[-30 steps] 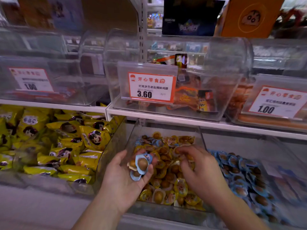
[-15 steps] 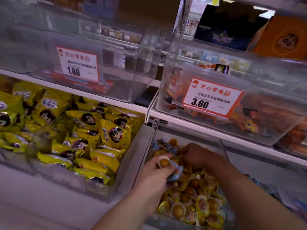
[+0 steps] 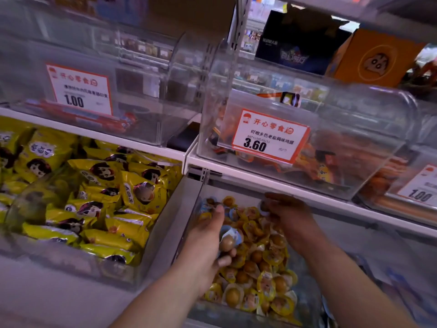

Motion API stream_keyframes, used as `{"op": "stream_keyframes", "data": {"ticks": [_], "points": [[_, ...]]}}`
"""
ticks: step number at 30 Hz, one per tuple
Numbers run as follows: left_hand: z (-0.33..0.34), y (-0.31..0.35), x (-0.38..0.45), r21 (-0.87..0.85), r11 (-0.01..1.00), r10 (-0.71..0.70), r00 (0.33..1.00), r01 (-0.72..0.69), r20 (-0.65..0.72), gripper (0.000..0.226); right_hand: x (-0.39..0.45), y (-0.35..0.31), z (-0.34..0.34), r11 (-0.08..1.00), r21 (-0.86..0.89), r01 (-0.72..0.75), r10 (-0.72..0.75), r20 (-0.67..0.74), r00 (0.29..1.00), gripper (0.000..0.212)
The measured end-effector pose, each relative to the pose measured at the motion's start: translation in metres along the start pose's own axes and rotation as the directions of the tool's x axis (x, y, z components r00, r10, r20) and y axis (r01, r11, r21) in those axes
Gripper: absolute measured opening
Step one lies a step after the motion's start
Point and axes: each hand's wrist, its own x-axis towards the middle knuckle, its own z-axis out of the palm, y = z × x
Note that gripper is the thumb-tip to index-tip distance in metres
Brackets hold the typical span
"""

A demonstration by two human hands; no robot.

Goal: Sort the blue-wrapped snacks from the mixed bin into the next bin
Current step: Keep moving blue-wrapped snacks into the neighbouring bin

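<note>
Here both hands are down in the mixed bin [image 3: 189, 237], the clear tub on the lower shelf heaped with mostly yellow-wrapped snacks [image 3: 262, 275]. The left hand [image 3: 208, 242] is curled round a small clutch of blue-wrapped snacks [image 3: 230, 237], a brown round one showing between thumb and fingers at the near left of the pile. The right hand [image 3: 288, 216] reaches to the far end of the bin, under the shelf edge, its fingertips pinching what looks like another blue-wrapped piece [image 3: 264, 208]; the grip itself is in shadow and blurred, so I judge it held rather than merely touched.

What the coming move turns on is direction: the next bin [image 3: 369, 287], where the blue ones belong, lies to the right of the mixed bin, so the right hand is the nearer one and the left hand's load has to cross over the yellow pile. A few more blue wrappers [image 3: 233, 213] show at the far left of the heap, just beyond the left thumb.

The next bin is largely hidden behind the right forearm and cut off by the right edge; only a pale blur of its contents shows. How many pieces the left hand holds cannot be counted.
</note>
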Motion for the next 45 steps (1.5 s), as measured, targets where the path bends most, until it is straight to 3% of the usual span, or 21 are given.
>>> {"op": "stream_keyframes", "data": {"ticks": [2,5,7,9,12,14,15,17,18,20,22,24,26,28,30,32,34,36,39,42,45], "points": [[0.003,-0.011,-0.002,0.278,0.916,0.333,0.935,-0.29,-0.122,0.015,-0.035,-0.004,0.004,0.971,0.225,-0.079,0.072,0.042,0.997,0.014],[0.011,-0.025,-0.009,0.53,0.614,0.701,0.713,-0.585,-0.025,0.012,-0.091,0.002,0.018,0.827,0.452,-0.334,0.272,0.199,0.942,0.026],[0.019,-0.032,-0.017,0.606,0.423,0.783,0.608,-0.674,0.131,0.017,-0.121,0.003,0.029,0.69,0.539,-0.483,0.337,0.351,0.874,0.045],[0.026,-0.039,-0.026,0.686,0.228,0.775,0.555,-0.691,0.301,0.031,-0.135,-0.002,0.031,0.607,0.611,-0.509,0.331,0.387,0.86,0.052],[0.034,-0.052,-0.036,0.722,-0.001,0.724,0.498,-0.692,0.478,0.05,-0.136,-0.007,0.019,0.67,0.612,-0.419,0.276,0.318,0.907,0.048],[0.042,-0.063,-0.042,0.637,0.025,0.676,0.482,-0.77,0.557,0.054,-0.135,-0.004,0.008,0.727,0.593,-0.346,0.224,0.272,0.936,0.042],[0.046,-0.065,-0.042,0.579,0.169,0.652,0.531,-0.797,0.541,0.056,-0.135,-0.001,0.002,0.755,0.575,-0.314,0.2,0.254,0.946,0.04],[0.052,-0.066,-0.042,0.413,0.562,0.552,0.697,-0.717,0.458,0.06,-0.135,0.006,-0.009,0.794,0.545,-0.269,0.146,0.258,0.955,0.04],[0.053,-0.066,-0.043,0.355,0.644,0.504,0.725,-0.677,0.469,0.064,-0.135,0.008,-0.015,0.81,0.531,-0.248,0.114,0.273,0.955,0.038],[0.053,-0.064,-0.042,0.349,0.6,0.507,0.679,-0.72,0.531,0.074,-0.131,0.011,-0.03,0.838,0.513,-0.184,0.05,0.264,0.963,0.034],[0.044,-0.061,-0.044,0.404,0.493,0.521,0.634,-0.77,0.572,0.071,-0.123,0.008,-0.047,0.858,0.506,-0.084,-0.032,0.217,0.976,0.034],[0.038,-0.059,-0.041,0.48,0.38,0.539,0.611,-0.79,0.579,0.056,-0.112,0.008,-0.073,0.877,0.48,0.032,-0.087,0.093,0.992,0.036],[0.032,-0.054,-0.036,0.569,0.308,0.531,0.635,-0.762,0.561,0.043,-0.096,0.015,-0.104,0.937,0.33,0.113,-0.084,-0.1,0.991,0.032],[0.029,-0.049,-0.031,0.623,0.256,0.513,0.65,-0.74,0.561,0.035,-0.071,0.027,-0.129,0.972,0.228,0.063,-0.003,-0.254,0.967,0.015],[0.027,-0.047,-0.026,0.656,0.2,0.503,0.651,-0.728,0.568,0.031,-0.049,0.034,-0.137,0.936,0.341,-0.092,0.18,-0.236,0.955,0.012],[0.02,-0.043,-0.024,0.678,0.142,0.518,0.638,-0.721,0.57,0.032,-0.031,0.033,-0.135,0.872,0.433,-0.229,0.289,-0.076,0.954,0.033],[0.008,-0.036,-0.021,0.703,0.078,0.559,0.615,-0.707,0.557,0.033,-0.016,0.036,-0.124,0.907,0.295,-0.3,0.319,-0.02,0.947,0.054],[-0.006,-0.024,-0.021,0.727,0.024,0.604,0.59,-0.686,0.536,0.028,-0.015,0.035,-0.113,0.969,0.027,-0.245,0.246,-0.144,0.958,0.051],[-0.028,-0.003,-0.021,0.765,-0.018,0.673,0.558,-0.644,0.485,0.022,-0.031,0.027,-0.102,0.968,-0.24,0.071,-0.14,-0.283,0.949,0.019],[-0.051,0.011,-0.021,0.805,0.021,0.725,0.563,-0.594,0.396,0.024,-0.06,0.019,-0.079,0.864,-0.343,0.368,-0.429,-0.118,0.896,0.019],[-0.069,0.012,-0.022,0.824,0.136,0.702,0.641,-0.55,0.312,0.035,-0.085,0.019,-0.035,0.674,-0.471,0.57,-0.5,0.277,0.82,0.028]]}}
